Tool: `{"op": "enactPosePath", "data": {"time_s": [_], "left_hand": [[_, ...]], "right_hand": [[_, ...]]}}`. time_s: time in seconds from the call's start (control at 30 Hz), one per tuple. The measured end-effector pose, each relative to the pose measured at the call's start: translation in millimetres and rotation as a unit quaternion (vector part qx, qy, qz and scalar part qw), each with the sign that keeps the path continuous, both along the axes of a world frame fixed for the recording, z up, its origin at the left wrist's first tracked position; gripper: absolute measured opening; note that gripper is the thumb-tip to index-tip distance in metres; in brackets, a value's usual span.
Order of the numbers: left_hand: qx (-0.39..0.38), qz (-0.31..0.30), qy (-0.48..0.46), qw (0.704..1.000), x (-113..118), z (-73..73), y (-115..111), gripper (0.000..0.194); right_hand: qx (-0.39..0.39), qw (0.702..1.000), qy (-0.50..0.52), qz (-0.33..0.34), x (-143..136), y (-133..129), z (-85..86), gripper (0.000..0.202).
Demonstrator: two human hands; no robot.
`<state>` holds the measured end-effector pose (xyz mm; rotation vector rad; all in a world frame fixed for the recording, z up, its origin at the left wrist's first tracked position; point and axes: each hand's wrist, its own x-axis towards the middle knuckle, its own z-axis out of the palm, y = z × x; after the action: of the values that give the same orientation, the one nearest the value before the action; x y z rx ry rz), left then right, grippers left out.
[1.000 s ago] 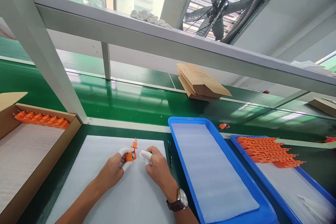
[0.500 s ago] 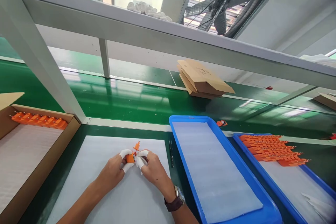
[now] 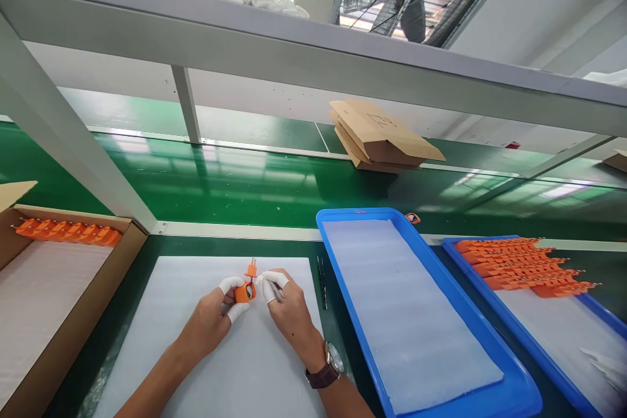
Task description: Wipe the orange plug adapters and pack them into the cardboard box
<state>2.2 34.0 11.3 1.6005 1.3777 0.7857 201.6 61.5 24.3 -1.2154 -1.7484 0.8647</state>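
Note:
An orange part with an opening in its face is pinched between the white-covered thumb and fingers of my left hand, above a white sheet. A smaller orange piece with metal pins stands just beyond it, joined by a short dark link. My right hand, with white finger covers and a watch at the wrist, is closed just right of the part; its fingertips are pressed together, and what they hold, if anything, is too small to name.
Black tweezers lie right of the sheet. Beyond them is a blue tray with a white liner, then another blue tray with orange parts. A cardboard box with orange parts stands left. Paper bags lie behind.
My right hand has moved slightly right, off the orange part, leaving the opening in its face more visible. My left hand still holds the part. The camera view has shifted a little.

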Motion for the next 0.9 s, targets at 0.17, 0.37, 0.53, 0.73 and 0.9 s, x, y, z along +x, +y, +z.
{"op": "enactPosePath", "data": {"time_s": [0.17,0.37,0.53,0.73,0.9], "left_hand": [[-0.008,0.007,-0.002,1.0,1.5,-0.6,-0.5,0.028],[0.037,-0.015,0.03,0.999,2.3,-0.8,0.2,0.028],[0.06,-0.035,0.048,0.996,1.4,0.5,1.3,0.029],[0.016,0.015,0.013,1.0,3.2,0.6,0.9,0.029],[0.006,0.039,0.011,0.999,6.4,2.9,0.9,0.029]], "right_hand": [[-0.09,0.996,0.014,0.022,9.7,-0.8,3.6,0.02],[-0.12,0.991,0.006,0.06,3.4,-3.2,-3.7,0.018],[-0.063,0.996,-0.001,0.062,-1.5,-0.4,-7.8,0.017],[-0.016,1.0,0.008,-0.002,7.1,6.1,-3.4,0.027],[-0.07,0.996,0.05,0.02,9.1,0.0,2.2,0.022]]}}
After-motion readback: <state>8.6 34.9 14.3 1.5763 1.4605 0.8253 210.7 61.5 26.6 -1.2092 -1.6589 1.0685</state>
